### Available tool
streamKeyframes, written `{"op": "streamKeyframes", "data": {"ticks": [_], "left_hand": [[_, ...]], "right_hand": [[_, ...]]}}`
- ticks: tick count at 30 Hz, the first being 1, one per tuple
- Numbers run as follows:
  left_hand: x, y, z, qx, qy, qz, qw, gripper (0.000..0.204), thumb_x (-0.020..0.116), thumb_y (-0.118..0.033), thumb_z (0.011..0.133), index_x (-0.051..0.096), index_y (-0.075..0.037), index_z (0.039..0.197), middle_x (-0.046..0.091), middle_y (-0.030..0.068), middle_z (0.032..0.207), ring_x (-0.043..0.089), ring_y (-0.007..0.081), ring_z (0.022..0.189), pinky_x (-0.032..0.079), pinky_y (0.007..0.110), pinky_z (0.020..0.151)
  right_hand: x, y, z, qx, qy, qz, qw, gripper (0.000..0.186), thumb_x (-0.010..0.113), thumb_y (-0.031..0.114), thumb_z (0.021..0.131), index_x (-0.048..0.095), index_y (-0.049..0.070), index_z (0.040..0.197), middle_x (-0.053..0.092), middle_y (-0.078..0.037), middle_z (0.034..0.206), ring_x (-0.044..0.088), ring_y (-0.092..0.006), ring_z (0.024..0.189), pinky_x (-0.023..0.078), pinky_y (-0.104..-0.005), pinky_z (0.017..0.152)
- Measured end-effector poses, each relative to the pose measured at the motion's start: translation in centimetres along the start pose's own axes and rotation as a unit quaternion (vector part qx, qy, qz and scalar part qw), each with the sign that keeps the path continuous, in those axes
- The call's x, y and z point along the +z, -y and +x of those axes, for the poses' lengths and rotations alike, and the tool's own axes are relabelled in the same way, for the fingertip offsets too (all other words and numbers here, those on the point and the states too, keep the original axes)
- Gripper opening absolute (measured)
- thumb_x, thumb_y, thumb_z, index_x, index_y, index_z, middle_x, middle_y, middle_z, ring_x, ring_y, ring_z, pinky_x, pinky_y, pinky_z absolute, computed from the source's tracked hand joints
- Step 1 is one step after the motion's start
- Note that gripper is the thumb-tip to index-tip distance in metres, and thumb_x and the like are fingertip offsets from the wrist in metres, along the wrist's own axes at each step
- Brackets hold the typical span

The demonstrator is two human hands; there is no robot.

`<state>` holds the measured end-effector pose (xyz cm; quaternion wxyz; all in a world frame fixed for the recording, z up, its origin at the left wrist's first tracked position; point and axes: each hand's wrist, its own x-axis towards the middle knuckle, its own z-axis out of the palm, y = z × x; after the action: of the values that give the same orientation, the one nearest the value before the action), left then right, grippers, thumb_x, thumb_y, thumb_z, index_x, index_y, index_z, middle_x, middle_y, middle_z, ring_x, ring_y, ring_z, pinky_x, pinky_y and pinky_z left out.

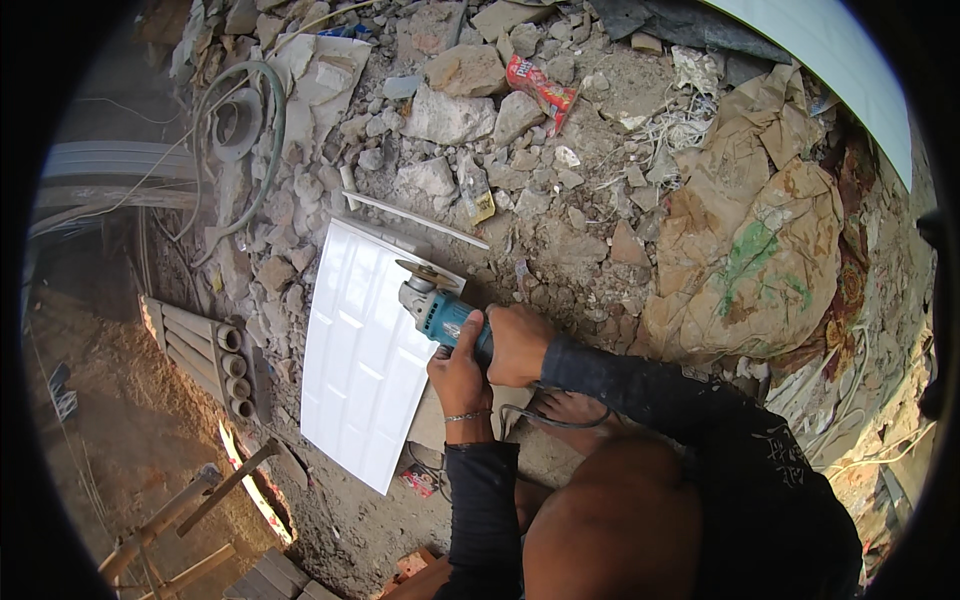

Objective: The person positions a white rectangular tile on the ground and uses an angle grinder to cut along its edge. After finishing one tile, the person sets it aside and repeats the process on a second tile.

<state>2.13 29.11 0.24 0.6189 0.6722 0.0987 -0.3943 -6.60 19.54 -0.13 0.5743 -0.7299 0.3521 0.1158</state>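
Both hands are closed round a teal angle grinder (448, 318) in the middle of the view. My left hand (460, 378) wraps the body from the near side, its thumb along the casing. Behind it, my right hand (518, 343) grips the rear end, near where a grey cord comes out. The grinder's disc (427, 274) sits over the upper right edge of a white tile panel (365, 340) with a raised brick pattern. Whether the disc touches the panel I cannot tell. The panel lies tilted on the rubble, with another slab edge showing beneath its far side.
Broken stones (450, 115) cover the ground beyond the panel. A thin white strip (420, 220) lies there, with a red wrapper (540, 92) farther off. Crumpled brown paper sacks (750, 270) spread to the right. At left are a hose loop (277, 130) and several pipes (195, 350).
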Motion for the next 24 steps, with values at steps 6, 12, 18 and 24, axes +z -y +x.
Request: {"op": "streamKeyframes", "data": {"ticks": [6,12,18,24], "left_hand": [[-0.03,0.28,-0.07,-0.003,-0.004,0.002,1.000,0.019,0.077,-0.005,0.092,0.069,0.007,0.104,0.073,0.0107,0.098,0.071,0.0176,0.081,0.058,0.032,0.074],[-0.02,0.40,-0.24,-0.002,-0.002,0.005,1.000,0.018,0.078,-0.005,0.092,0.069,0.006,0.103,0.073,0.0100,0.098,0.071,0.0171,0.080,0.058,0.031,0.074],[0.19,0.48,-0.54,-0.009,0.004,-0.010,1.000,0.013,0.077,-0.004,0.092,0.069,0.003,0.100,0.074,0.0090,0.097,0.071,0.0169,0.079,0.058,0.031,0.073],[0.27,0.48,-0.78,-0.005,0.003,-0.002,1.000,0.014,0.077,-0.003,0.092,0.069,0.003,0.101,0.074,0.0092,0.096,0.071,0.0170,0.079,0.058,0.031,0.073]], "right_hand": [[0.00,-0.11,-0.35,0.003,-0.006,0.009,1.000,0.047,0.078,0.016,0.066,0.060,-0.006,0.104,0.071,-0.029,0.096,0.071,-0.0465,0.096,0.059,-0.0494,0.085],[-0.18,-0.16,-0.56,0.003,0.000,0.014,1.000,0.047,0.077,0.015,0.065,0.061,-0.009,0.103,0.071,-0.031,0.098,0.072,-0.0457,0.097,0.060,-0.0475,0.085],[-0.05,-0.44,-0.66,-0.005,-0.006,0.017,1.000,0.050,0.077,0.014,0.064,0.061,-0.010,0.106,0.071,-0.032,0.099,0.072,-0.0451,0.096,0.060,-0.0463,0.085],[-0.14,-0.45,-0.85,0.003,0.002,0.012,1.000,0.051,0.078,0.015,0.064,0.061,-0.010,0.106,0.072,-0.032,0.099,0.073,-0.0450,0.096,0.061,-0.0467,0.083]]}}
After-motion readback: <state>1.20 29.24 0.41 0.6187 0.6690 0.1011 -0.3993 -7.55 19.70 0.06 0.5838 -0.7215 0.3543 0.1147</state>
